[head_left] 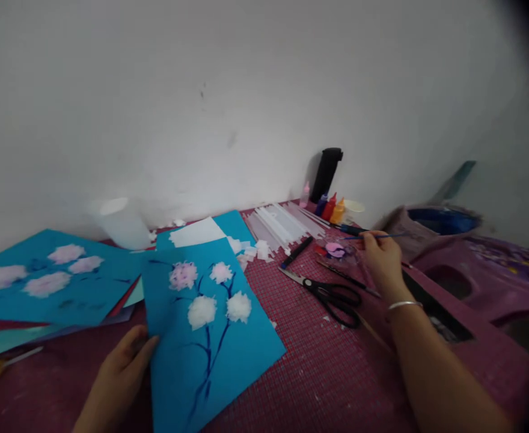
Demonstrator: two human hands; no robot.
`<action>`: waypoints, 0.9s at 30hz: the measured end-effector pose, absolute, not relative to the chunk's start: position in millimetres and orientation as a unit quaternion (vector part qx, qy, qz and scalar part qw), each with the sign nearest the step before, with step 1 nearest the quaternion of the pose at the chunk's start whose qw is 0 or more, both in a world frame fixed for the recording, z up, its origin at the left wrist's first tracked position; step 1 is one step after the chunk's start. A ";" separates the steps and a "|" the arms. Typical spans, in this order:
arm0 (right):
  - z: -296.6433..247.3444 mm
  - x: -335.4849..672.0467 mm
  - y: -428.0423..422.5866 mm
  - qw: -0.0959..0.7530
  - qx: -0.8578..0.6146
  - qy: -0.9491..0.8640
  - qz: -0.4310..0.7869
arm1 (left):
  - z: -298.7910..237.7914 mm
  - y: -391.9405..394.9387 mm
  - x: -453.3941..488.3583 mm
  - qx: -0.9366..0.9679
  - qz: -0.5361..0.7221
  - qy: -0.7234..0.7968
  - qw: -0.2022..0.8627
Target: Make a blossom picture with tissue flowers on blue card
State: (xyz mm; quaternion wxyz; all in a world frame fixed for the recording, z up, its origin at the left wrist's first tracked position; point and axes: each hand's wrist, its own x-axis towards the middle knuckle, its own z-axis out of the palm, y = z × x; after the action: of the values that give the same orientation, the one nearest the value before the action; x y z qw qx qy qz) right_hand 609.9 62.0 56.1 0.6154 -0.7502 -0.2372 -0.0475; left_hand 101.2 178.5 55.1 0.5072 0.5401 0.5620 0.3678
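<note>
A blue sheet of paper (210,337) with painted dark branches and white and pink fluffy blossoms lies in front of me. My left hand (120,367) rests with its fingers on that sheet's left edge, holding it down. My right hand (382,258) is closed on a thin blue-handled paintbrush (373,236), whose tip reaches toward a clear palette (336,249) holding pink and red paint. A silver bangle circles my right wrist.
Black-handled scissors (332,294) lie right of the sheet. Small paint bottles (330,207) and a black flask (326,171) stand by the wall, beside white strips (282,222). Another blue blossom sheet (52,276) and a white cup (120,222) are at left. A purple stool (481,270) stands at right.
</note>
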 end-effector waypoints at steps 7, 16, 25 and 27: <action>88.1 530.2 71.0 0.794 -0.537 -0.252 0.131 | 58.2 166.2 121.7 0.519 0.404 0.538 0.528; 101.4 399.0 45.5 0.628 -0.525 -0.565 0.102 | 53.1 143.2 144.7 0.491 0.423 0.522 0.554; 103.6 377.7 50.0 0.536 -0.491 -0.687 0.004 | 53.7 134.7 151.3 0.491 0.430 0.495 0.573; 100.7 377.4 52.4 0.530 -0.498 -0.686 -0.003 | 53.8 135.0 152.3 0.492 0.430 0.492 0.575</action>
State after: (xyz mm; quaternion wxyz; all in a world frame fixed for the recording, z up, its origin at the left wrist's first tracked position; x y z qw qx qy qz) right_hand 377.4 52.4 100.7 0.5301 -0.4985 -0.6859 -0.0028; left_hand 152.3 135.0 53.8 0.5751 0.4920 0.4922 0.4301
